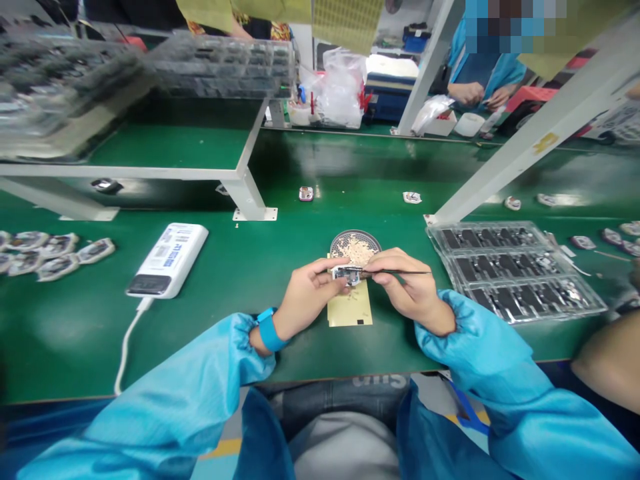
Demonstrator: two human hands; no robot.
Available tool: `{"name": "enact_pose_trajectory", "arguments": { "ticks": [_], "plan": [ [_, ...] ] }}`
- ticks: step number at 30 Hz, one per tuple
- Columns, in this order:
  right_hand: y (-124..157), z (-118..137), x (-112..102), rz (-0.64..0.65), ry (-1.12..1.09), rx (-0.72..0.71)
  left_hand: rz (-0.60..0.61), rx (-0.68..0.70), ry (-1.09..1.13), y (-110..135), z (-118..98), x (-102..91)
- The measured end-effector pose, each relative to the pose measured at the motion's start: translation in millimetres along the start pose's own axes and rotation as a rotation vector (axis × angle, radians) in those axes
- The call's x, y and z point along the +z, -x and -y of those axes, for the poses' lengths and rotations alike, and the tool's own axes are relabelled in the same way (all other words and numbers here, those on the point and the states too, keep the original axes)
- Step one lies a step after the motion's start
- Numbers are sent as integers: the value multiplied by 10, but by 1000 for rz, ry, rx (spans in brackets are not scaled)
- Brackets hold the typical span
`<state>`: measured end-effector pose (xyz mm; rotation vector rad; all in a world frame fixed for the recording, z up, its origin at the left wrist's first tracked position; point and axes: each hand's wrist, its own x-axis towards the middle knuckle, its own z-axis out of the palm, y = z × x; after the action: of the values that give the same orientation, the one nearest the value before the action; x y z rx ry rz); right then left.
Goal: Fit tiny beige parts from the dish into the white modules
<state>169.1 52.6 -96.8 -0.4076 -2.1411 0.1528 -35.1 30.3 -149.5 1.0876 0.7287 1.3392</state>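
My left hand (316, 288), with a blue band at the wrist, grips a small white-edged device housing (345, 275) between thumb and fingers. Dark inner parts show in the housing's open face. In my right hand (407, 285) is a thin dark pair of tweezers (400, 271), its tip at the housing. Whether the tip holds a part is too small to tell. Just beyond both hands sits a round dark dish (334, 240) heaped with small beige pieces (357, 248). Beneath the housing lies a yellow sheet (349, 313) with a few small bits on it.
A white power bank (170, 260) with a cable lies left, near several housings (57, 247). Clear trays (515, 267) of dark parts are at right. White shelf posts (250, 193) stand ahead. Another person's hands (467, 92) work across the bench; someone's arm (610, 360) is close at right.
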Motion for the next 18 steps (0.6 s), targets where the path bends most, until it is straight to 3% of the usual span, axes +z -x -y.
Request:
{"name": "enact_pose_trajectory", "arguments": {
  "ticks": [14, 16, 18],
  "plan": [
    [8, 42, 45, -54, -46, 14, 2, -29, 8, -18, -45, -31],
    [24, 27, 69, -131, -111, 47, 2, -26, 1, -17, -40, -32],
    [36, 0, 96, -290, -175, 106, 7, -21, -9, -11, -32, -31]
  ]
}}
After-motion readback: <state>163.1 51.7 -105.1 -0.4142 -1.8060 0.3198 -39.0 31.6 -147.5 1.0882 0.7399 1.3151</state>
